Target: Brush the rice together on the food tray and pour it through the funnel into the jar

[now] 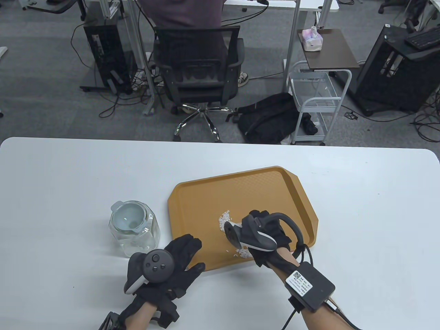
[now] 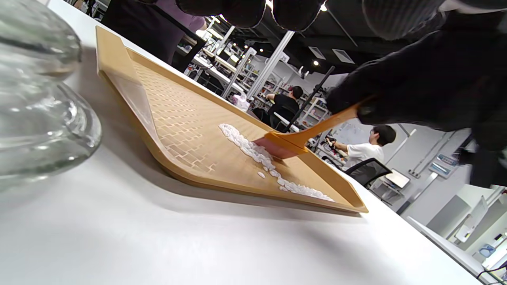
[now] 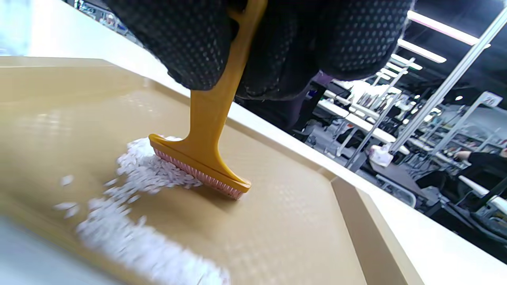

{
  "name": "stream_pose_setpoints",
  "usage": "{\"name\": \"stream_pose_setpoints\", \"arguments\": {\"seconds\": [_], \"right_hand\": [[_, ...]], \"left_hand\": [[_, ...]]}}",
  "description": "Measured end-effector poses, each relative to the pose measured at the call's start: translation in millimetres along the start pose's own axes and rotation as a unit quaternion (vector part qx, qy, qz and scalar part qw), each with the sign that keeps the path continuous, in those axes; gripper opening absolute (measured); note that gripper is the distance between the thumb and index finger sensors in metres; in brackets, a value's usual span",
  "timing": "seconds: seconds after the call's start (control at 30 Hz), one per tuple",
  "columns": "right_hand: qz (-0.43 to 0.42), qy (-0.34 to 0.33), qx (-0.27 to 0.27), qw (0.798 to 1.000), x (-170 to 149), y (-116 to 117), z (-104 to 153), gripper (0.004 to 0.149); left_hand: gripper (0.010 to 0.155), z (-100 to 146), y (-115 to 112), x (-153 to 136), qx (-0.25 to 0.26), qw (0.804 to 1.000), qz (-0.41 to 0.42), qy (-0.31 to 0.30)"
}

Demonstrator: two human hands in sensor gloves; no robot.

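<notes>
Right wrist view: right hand [image 3: 277, 43] grips brush [image 3: 202, 158], bristles down to herd rice [image 3: 150, 170] | left hand [image 1: 172, 264] spread flat, steadying tray [image 1: 192, 206] corner, lower centre

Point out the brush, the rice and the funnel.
brush [image 3: 206, 118]: right wrist view, on the orange handle.
rice [image 2: 253, 150]: left wrist view, on the white line of grains.
funnel [image 1: 128, 216]: table view, on the bowl in the jar mouth.

1. I'm looking at an office-like lab: grey carpet, an office chair [image 1: 199, 68] beyond the white table's [image 1: 68, 178] far edge.
2. Computer towers [image 1: 106, 51], trailing cables, a rolling cart [image 1: 318, 103].
3. Wrist views show desk rows and seated people [image 2: 372, 138].
</notes>
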State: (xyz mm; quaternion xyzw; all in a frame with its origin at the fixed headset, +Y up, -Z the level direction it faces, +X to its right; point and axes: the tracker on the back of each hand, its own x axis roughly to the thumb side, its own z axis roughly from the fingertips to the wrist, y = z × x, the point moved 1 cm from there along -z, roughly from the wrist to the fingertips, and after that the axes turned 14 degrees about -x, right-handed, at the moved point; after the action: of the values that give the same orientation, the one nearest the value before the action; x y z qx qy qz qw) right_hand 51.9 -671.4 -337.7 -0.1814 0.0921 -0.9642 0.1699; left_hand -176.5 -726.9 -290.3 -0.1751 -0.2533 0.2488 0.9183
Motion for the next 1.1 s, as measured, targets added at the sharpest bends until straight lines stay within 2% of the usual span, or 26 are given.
{"name": "stream_pose_setpoints", "arguments": {"seconds": [0.23, 0.4, 0.53, 0.6, 0.87, 1.0, 1.1], "right_hand": [[-0.012, -0.018, 0.019, 1.000, 2.7, -14.1, 38.1, 0.048], [-0.017, 0.012, -0.035, 0.999, -9.1, -24.3, 42.8, 0.047], [-0.018, 0.050, -0.105, 0.993, -17.9, -30.8, 27.7, 0.047], [-0.014, 0.062, -0.121, 0.991, -18.9, -29.3, 15.5, 0.047], [0.017, 0.079, -0.137, 0.987, -4.7, 1.7, -45.4, 0.048], [0.018, 0.082, -0.134, 0.987, 3.3, 16.4, -64.0, 0.048], [0.016, 0.074, -0.124, 0.989, 8.3, 23.3, -66.9, 0.048]], "left_hand": [[0.072, -1.1, -2.2, 1.2, -0.006, 1.000, -0.003, 0.000], [0.072, -1.3, -3.3, 2.2, -0.007, 1.000, -0.004, 0.002], [0.072, -2.5, -4.3, 1.4, -0.010, 1.000, -0.002, 0.005], [0.072, -2.9, -4.6, 0.6, -0.012, 1.000, -0.001, 0.007], [0.072, -3.9, -2.6, -2.9, -0.013, 1.000, 0.004, 0.014], [0.072, -4.5, -2.1, -3.4, -0.015, 1.000, 0.004, 0.016], [0.072, -4.5, -1.4, -4.0, -0.015, 1.000, 0.004, 0.018]]}}
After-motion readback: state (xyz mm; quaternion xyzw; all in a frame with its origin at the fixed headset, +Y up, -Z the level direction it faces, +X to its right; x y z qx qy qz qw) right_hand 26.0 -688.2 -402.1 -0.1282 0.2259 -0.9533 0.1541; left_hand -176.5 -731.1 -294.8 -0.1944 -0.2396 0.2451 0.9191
